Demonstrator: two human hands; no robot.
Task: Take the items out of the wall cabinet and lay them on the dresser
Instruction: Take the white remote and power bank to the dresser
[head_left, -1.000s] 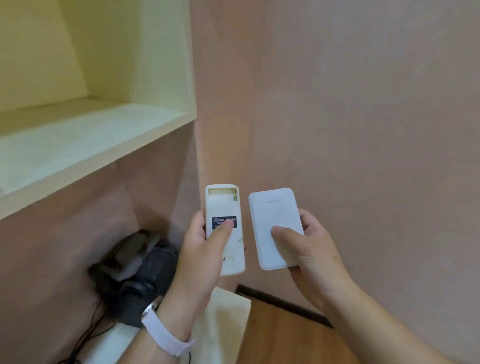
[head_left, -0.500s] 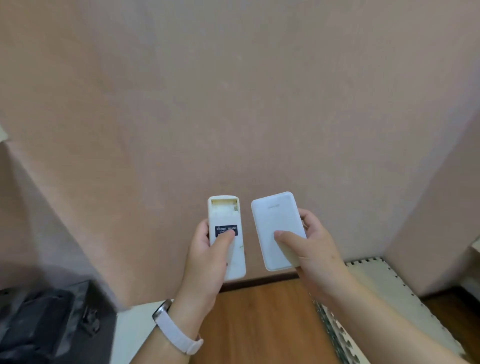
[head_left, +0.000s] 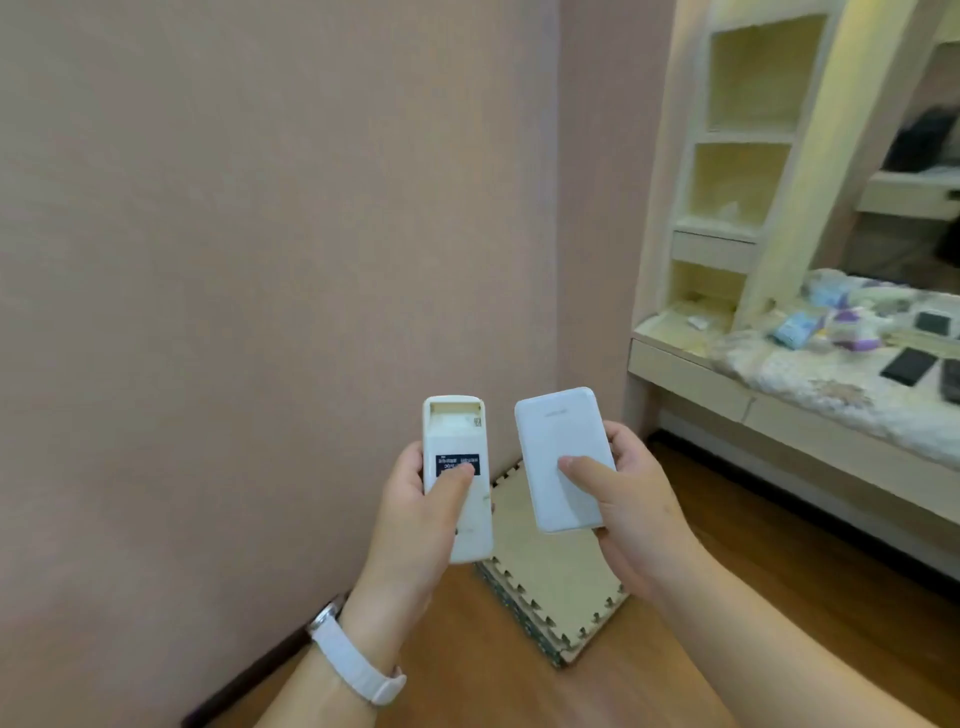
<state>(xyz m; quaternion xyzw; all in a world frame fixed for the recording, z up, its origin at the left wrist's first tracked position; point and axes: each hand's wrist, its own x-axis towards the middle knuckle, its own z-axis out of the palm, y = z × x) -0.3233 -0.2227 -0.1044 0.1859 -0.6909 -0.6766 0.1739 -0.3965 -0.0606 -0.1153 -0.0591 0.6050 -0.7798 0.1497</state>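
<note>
A person stands facing a pink wall (head_left: 260, 260), holding one item in each hand out in front, low in the head view toward 6 o'clock. The left hand (head_left: 415, 525) grips a white remote control (head_left: 454, 452), back side up with its battery bay uncovered and the thumb pressed on a dark label. The right hand (head_left: 631, 514) grasps a white power bank (head_left: 561, 452), thumb laid across its face. The two items are just beside each other, apart. The dresser (head_left: 685, 371) stands at 3 o'clock, its cloth-covered top bearing small packets and dark flat things. A stack of foam mats (head_left: 561, 587) lies on the wooden floor (head_left: 779, 597) below the hands. A white-strapped watch (head_left: 353, 660) circles the left wrist.
</note>
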